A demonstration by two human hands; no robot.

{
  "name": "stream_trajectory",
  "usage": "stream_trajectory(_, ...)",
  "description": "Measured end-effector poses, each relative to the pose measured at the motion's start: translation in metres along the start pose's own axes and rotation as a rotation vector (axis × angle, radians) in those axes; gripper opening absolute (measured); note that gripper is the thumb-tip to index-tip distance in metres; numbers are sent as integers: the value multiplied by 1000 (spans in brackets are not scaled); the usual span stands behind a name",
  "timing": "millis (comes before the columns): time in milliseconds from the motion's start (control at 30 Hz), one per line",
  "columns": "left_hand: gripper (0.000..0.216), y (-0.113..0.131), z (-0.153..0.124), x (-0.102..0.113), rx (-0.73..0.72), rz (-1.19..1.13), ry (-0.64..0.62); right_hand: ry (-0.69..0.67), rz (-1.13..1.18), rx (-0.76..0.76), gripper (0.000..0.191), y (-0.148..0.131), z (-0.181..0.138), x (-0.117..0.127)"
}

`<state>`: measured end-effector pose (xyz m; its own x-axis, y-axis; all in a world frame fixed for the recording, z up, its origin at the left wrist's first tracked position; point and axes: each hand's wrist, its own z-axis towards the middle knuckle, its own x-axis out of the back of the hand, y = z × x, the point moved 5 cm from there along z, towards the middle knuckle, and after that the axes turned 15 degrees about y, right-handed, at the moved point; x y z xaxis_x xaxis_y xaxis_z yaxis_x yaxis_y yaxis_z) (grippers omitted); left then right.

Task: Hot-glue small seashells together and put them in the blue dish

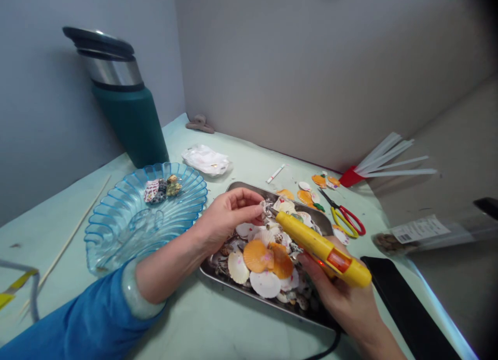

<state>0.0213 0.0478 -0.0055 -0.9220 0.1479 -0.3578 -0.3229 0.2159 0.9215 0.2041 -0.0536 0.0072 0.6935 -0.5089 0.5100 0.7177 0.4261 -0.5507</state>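
My right hand (342, 282) is wrapped round a yellow hot glue gun (311, 240), its nozzle pointing up and to the left. Between the thumb and fingers of my left hand (233, 209) is a small clear, shiny piece (266, 206), right at the nozzle tip; its exact kind is too small to tell. Both hands are above a metal tray (241, 292) heaped with seashells. Orange scallop shells (259, 255) and a white shell (265, 284) lie on top of the heap. A cord runs from below the tray's right corner.
A blue clear shell-shaped dish (97, 235) with a few shells stands left, before a green bottle (128, 116). Scissors (344, 217), a red cup of glue sticks (352, 177), loose shells (305, 196) and a black flat object (404, 303) are on the right. A white packet (206, 159) lies behind.
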Motion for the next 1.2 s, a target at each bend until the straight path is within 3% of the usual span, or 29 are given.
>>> stream_trajectory(700,21,0,-1,-1,79,-39,-6,5,12,3,3,2,-2,0)
stream_trajectory(1200,21,0,0,1,18,-29,24,-23,10,0,8,-2,1,0)
